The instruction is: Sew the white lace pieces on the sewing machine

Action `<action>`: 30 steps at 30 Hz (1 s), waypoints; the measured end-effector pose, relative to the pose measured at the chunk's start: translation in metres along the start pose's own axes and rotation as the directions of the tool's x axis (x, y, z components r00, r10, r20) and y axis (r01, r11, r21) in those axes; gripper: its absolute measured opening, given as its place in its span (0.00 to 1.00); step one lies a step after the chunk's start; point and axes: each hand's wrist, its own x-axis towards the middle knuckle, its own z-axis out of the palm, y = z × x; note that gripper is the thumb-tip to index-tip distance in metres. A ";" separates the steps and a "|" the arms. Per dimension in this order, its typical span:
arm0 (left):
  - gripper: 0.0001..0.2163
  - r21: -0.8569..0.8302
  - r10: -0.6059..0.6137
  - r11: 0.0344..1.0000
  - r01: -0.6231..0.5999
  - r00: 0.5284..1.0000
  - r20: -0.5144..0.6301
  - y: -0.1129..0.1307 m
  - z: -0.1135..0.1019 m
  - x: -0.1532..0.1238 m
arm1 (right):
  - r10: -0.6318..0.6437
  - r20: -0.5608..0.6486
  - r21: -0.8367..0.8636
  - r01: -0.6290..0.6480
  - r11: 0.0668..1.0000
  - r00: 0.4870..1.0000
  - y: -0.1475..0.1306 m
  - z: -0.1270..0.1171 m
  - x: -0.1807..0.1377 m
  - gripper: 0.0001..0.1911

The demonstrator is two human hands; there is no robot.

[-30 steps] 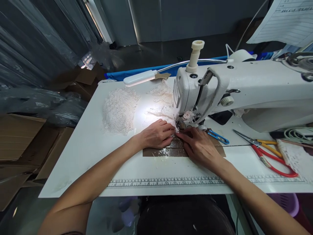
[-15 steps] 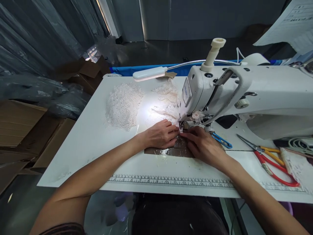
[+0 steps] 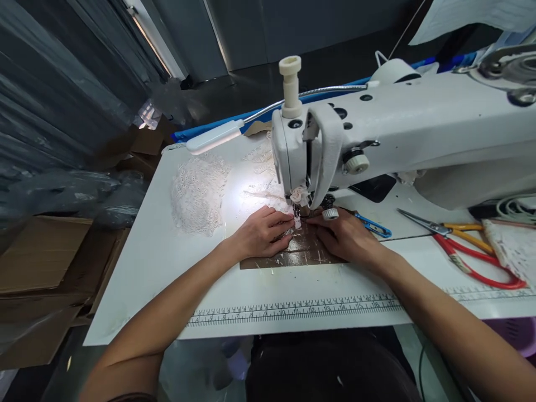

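A white industrial sewing machine (image 3: 377,125) stands over the table, its presser foot down on a small strip of white lace (image 3: 297,222). Just left of the foot, my left hand (image 3: 268,230) is closed, with bent fingertips pressed on the lace. On the other side, my right hand (image 3: 345,234) is closed too, its fingertips at the lace's right edge and partly hidden by the machine head. Beneath both hands lies a shiny brown plate (image 3: 299,254). More lace pieces (image 3: 263,190) lie behind my left hand under the lamp's light.
A heap of lace (image 3: 199,192) sits on the left of the white table (image 3: 159,268). The lamp (image 3: 215,137) hangs above. To the right lie a blue snipper (image 3: 374,226), red-handled scissors (image 3: 473,262) and a folded cloth (image 3: 511,245). Cardboard boxes (image 3: 42,257) stand at the left.
The camera view has turned, so the machine head appears further left and more from the front. Both hands keep their places by the presser foot, the right one slightly more spread from the left.
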 end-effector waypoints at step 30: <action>0.06 0.078 -0.125 0.989 0.125 0.992 -0.012 0.007 0.002 0.007 | -0.006 0.206 -0.149 0.038 0.988 0.978 -0.011 0.001 -0.005 0.18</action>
